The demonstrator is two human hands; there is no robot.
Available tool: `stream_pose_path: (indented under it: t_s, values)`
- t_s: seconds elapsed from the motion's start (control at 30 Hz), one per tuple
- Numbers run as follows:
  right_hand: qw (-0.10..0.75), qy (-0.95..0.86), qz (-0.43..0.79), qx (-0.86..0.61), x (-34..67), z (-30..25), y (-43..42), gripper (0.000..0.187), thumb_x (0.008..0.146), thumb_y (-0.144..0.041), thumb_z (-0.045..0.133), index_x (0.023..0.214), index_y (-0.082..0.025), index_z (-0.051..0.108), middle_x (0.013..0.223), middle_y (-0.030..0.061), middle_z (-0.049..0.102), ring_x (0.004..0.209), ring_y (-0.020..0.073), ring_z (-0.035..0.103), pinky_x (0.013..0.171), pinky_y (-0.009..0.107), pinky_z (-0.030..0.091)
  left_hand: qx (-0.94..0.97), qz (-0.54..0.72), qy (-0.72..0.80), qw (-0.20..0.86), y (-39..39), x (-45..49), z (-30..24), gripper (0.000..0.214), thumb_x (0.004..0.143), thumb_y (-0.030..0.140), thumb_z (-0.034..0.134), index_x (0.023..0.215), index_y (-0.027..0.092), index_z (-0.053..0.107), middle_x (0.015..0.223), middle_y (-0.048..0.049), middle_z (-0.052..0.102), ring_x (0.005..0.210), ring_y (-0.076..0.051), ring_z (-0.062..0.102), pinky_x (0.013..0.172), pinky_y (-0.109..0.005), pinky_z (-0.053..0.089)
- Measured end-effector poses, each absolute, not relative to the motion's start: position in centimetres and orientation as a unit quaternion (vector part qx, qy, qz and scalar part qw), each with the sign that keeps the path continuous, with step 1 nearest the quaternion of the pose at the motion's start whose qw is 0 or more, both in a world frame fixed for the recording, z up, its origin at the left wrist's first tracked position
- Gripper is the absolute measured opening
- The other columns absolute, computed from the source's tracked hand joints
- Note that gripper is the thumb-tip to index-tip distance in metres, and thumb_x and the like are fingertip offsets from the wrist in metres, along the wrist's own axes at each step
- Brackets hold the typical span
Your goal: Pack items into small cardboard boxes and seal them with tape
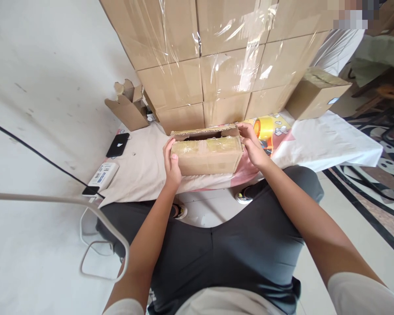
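Observation:
A small cardboard box (206, 158) rests on the cloth-covered table in front of me. Yellowish packing tape, wrinkled and torn-looking, runs along its upper edge, and a dark gap shows between that edge and the raised back flap (203, 130). My left hand (172, 164) grips the left end, thumb on the near face. At the right end my right hand (252, 144) holds the upper corner by the flap, its fingers partly behind the cardboard. What lies inside the box is too dark to make out. Just beyond my right hand sits a yellow, roll-like thing (263, 127).
Cartons under clear film (226, 70) form a wall behind the table. An opened carton (128, 107) stands left, another box (318, 94) right. A black phone (118, 145) and white box (103, 173) lie by the left wall. Another person is partly visible at upper right.

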State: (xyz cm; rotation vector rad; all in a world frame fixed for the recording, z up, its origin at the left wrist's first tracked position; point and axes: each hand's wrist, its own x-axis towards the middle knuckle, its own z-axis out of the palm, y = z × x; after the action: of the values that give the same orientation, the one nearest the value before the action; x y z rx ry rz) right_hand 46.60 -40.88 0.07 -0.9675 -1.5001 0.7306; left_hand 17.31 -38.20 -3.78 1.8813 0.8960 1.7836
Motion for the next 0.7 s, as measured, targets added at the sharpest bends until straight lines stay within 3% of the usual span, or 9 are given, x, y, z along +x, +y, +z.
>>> stream_pose_path:
  t_s: [0.7]
  values:
    - [0.560,-0.644,0.285,-0.437,46.75,-0.28,-40.67,0.038,0.094,-0.054,0.050,0.127,-0.035,0.049,0.141,0.0022,0.058,0.138,0.0291,0.051,0.118,0.057,0.043,0.679,0.635,0.319,0.184,-37.88,17.24,-4.01,0.055,0.106,0.059,0.034,0.142,0.024,0.054,0.149,-0.0100,0.053,0.143,-0.024,0.046,0.124,-0.043,0.033]
